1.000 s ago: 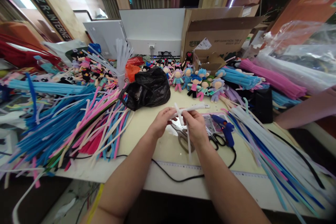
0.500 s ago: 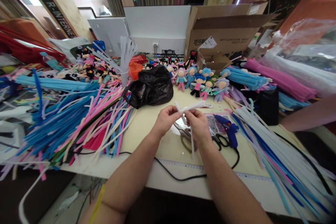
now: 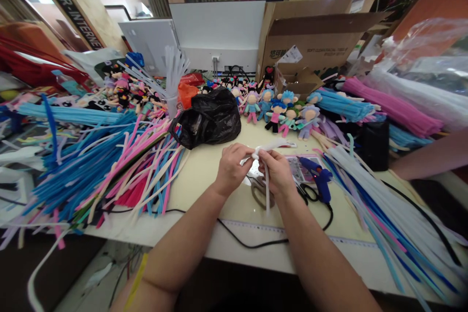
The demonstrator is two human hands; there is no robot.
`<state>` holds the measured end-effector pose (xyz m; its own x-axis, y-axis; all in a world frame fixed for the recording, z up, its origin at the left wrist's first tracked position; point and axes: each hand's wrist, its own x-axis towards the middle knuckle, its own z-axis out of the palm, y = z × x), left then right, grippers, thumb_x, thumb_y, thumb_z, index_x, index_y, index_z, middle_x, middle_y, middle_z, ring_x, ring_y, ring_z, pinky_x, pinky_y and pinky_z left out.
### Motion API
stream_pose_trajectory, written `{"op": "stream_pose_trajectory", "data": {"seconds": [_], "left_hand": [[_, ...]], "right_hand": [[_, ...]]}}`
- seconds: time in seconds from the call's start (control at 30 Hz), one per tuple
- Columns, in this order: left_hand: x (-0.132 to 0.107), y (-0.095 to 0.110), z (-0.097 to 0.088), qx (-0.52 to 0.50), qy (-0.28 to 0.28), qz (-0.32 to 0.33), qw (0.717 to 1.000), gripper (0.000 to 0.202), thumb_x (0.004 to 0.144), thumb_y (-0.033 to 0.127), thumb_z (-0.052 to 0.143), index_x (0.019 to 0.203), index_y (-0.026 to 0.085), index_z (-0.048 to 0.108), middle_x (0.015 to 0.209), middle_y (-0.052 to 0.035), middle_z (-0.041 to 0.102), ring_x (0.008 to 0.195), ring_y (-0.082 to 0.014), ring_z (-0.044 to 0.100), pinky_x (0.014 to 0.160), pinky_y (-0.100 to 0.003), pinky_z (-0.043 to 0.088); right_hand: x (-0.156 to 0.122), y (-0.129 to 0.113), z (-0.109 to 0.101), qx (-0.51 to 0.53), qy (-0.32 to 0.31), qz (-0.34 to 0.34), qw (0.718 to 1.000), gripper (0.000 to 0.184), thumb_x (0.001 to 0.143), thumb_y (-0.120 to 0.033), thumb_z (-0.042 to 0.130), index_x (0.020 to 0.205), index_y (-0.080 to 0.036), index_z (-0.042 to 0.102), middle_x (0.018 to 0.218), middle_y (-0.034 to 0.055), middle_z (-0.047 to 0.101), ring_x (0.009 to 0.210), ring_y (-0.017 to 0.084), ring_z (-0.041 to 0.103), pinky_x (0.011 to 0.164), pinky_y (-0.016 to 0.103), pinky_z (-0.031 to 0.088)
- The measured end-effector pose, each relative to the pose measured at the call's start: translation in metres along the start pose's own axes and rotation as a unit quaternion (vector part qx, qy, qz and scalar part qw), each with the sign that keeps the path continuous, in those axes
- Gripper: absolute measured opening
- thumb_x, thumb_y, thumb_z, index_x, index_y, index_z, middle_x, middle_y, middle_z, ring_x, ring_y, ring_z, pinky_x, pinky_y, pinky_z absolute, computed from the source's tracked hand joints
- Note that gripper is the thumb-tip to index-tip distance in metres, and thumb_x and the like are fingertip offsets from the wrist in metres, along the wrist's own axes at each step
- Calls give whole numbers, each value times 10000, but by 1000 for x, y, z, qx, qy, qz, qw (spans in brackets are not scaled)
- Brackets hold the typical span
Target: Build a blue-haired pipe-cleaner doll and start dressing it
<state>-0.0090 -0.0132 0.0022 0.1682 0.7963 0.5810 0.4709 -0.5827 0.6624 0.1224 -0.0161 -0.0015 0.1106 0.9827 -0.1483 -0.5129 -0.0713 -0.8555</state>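
Both of my hands meet over the cream table [image 3: 204, 180] and pinch white pipe cleaners [image 3: 268, 147]. My left hand [image 3: 233, 166] is closed on the left end of the bundle. My right hand [image 3: 278, 171] is closed on it from the right, with one white strand hanging down below the fingers and another sticking out to the right. Scissors [image 3: 260, 194] lie on the table just under my hands. A blue glue gun [image 3: 319, 180] rests right of my right hand.
Heaps of blue, pink and white pipe cleaners [image 3: 102, 165] cover the left; white and blue ones [image 3: 383, 204] fan out on the right. A black plastic bag [image 3: 208, 119], small dolls [image 3: 278, 112] and a cardboard box [image 3: 310, 44] stand behind. Another person's arm [image 3: 431, 156] reaches in at right.
My hands have come closer together on the white pipe cleaners, and the crossed strand that stuck up between them is now folded down into the bundle.
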Motion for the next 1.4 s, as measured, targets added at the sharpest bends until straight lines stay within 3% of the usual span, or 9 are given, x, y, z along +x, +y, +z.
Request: {"op": "stream_pose_trajectory", "data": {"seconds": [0.1,0.17,0.3,0.47,0.67,0.83,1.2,1.3,1.4], "left_hand": [[4,-1,-4,-143,-12,-100,985,343,738,221,637,1077,203,590,996,-48,617,894,-167,572,820,-307,436],[8,-3,-6,-242,-4,-202,949,403,743,291,625,1127,194,551,1025,-52,606,851,-150,570,747,-280,436],[13,-5,-8,-327,-38,-364,871,331,766,455,587,932,171,620,895,-36,622,759,-132,568,638,-247,369],[11,-2,-8,-399,-97,-371,833,314,677,445,696,802,158,674,739,-18,617,669,-112,536,595,-232,330],[11,-4,-4,-398,-84,-339,848,289,607,357,759,781,138,687,712,-13,633,634,-103,517,621,-248,362],[9,-3,-2,-357,-43,-293,886,267,612,339,759,732,138,631,679,7,609,636,-108,514,636,-256,384],[1,1,2,-74,10,-97,992,39,784,224,589,772,188,581,750,3,576,729,-138,529,693,-260,403],[-1,3,3,10,13,-14,1000,36,797,179,568,791,199,597,786,-25,599,796,-165,538,762,-297,405],[0,3,3,2,-6,-12,1000,85,777,172,578,844,207,618,816,-37,621,817,-175,543,800,-321,402]], "right_hand": [[1,-1,-2,7,5,-12,1000,313,528,-363,820,620,-159,601,514,-55,519,418,41,381,404,196,282],[0,-2,-2,11,8,-24,1000,296,532,-355,814,643,-162,617,529,-51,532,434,48,398,416,199,291],[-2,-3,0,-5,-8,-49,999,235,573,-335,778,663,-174,632,525,-49,530,455,63,405,436,212,292],[-3,-1,2,-35,-26,-69,997,174,609,-304,742,674,-175,644,530,-50,532,466,63,396,458,215,287],[-1,2,-2,-72,-28,-71,994,184,644,-336,725,684,-177,641,506,-55,508,457,70,395,456,221,288],[-1,3,-2,-81,-1,-46,996,248,613,-368,757,629,-172,606,488,-56,494,426,65,386,424,219,272],[-2,2,0,-10,-15,9,1000,309,599,-400,782,654,-157,599,544,-44,532,434,52,401,409,201,297],[-1,3,0,-5,-8,1,1000,340,578,-399,797,608,-159,559,520,-57,502,422,44,382,408,199,290],[0,1,-1,-9,7,-10,1000,346,540,-387,810,591,-165,549,509,-60,497,416,45,371,409,205,290]]}}
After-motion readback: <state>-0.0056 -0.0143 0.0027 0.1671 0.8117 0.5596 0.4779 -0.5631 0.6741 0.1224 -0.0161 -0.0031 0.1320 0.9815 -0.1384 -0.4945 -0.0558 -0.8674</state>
